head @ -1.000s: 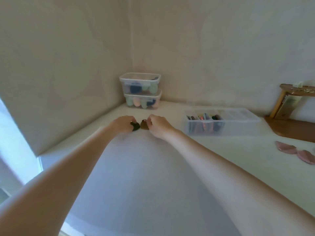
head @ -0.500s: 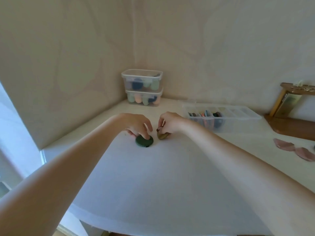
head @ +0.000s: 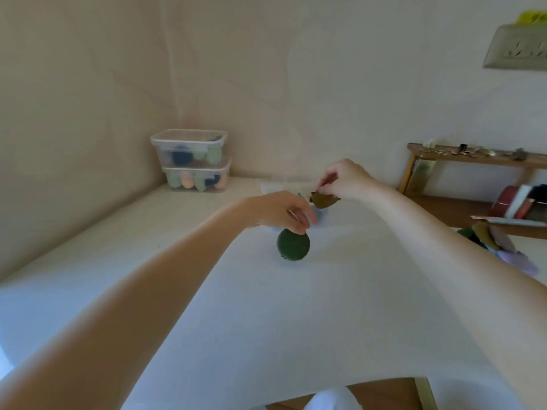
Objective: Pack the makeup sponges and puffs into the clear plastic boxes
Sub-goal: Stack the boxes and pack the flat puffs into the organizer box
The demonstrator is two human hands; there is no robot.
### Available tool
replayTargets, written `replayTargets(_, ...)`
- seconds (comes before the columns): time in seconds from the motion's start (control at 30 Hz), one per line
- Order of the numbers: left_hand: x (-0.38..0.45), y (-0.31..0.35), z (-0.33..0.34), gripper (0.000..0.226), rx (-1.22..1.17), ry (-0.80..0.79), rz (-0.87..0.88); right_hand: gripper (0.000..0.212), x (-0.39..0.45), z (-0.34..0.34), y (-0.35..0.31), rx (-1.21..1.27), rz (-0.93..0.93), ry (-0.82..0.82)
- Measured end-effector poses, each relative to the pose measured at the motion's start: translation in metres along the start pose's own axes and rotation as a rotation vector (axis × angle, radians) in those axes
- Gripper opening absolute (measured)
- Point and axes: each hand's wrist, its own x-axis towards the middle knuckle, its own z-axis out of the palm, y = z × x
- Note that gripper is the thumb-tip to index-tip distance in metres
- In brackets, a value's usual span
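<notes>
My left hand [head: 281,213] pinches the top edge of a round dark green puff [head: 293,244], which hangs from my fingers just above the white table [head: 266,321]. My right hand [head: 344,180] pinches a flat olive-brown puff [head: 322,199] in the air, over the long clear divided box [head: 321,213], which my hands mostly hide. Two clear plastic boxes [head: 195,161] stand stacked in the far left corner, each with coloured sponges inside.
A pile of loose puffs [head: 497,244] in green, tan and lilac lies at the right edge of the table. Behind it a low wooden shelf [head: 473,158] carries small items and books. Walls close the table on the left and back.
Both hands have lifted off the table, each with its puff. The green puff lay flat before and hangs now. The brown puff has moved up and right. The camera has tilted.
</notes>
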Motion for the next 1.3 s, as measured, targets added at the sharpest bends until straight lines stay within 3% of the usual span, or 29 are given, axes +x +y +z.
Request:
replayTargets(0.2, 0.046, 0.012, -0.003, 0.026, 0.169, 0.32, 0.068, 0.023, 0.018, -0.013, 0.045, 0.017, 0.116, 0.189)
replayTargets(0.37, 0.077, 0.003, 0.004, 0.053, 0.417, 0.232, 0.05, 0.022, 0.034, 0.005, 0.061, -0.038, 0.079, 0.335)
replayTargets(0.6, 0.093, 0.002, 0.009, 0.051, 0.786, 0.178, 0.102, 0.012, 0.045, 0.024, 0.05, -0.182, -0.011, 0.343)
replayTargets(0.87, 0.094, 0.001, 0.008, 0.047, 0.777, 0.204, 0.125, 0.019, 0.051, 0.034, 0.063, -0.153, 0.028, 0.245)
replayTargets(1.13, 0.093, 0.002, 0.008, 0.044, 0.725, 0.185, 0.114, 0.035, 0.041, 0.02, 0.067, -0.153, 0.037, -0.03)
replayTargets(1.2, 0.094, 0.003, 0.007, 0.041, 0.668, 0.203, 0.106, 0.031, 0.035, 0.016, 0.067, -0.165, -0.019, 0.037)
replayTargets(1.3, 0.092, 0.003, 0.007, 0.043, 0.642, 0.216, 0.098, 0.018, 0.015, 0.006, 0.057, -0.1, -0.154, 0.315)
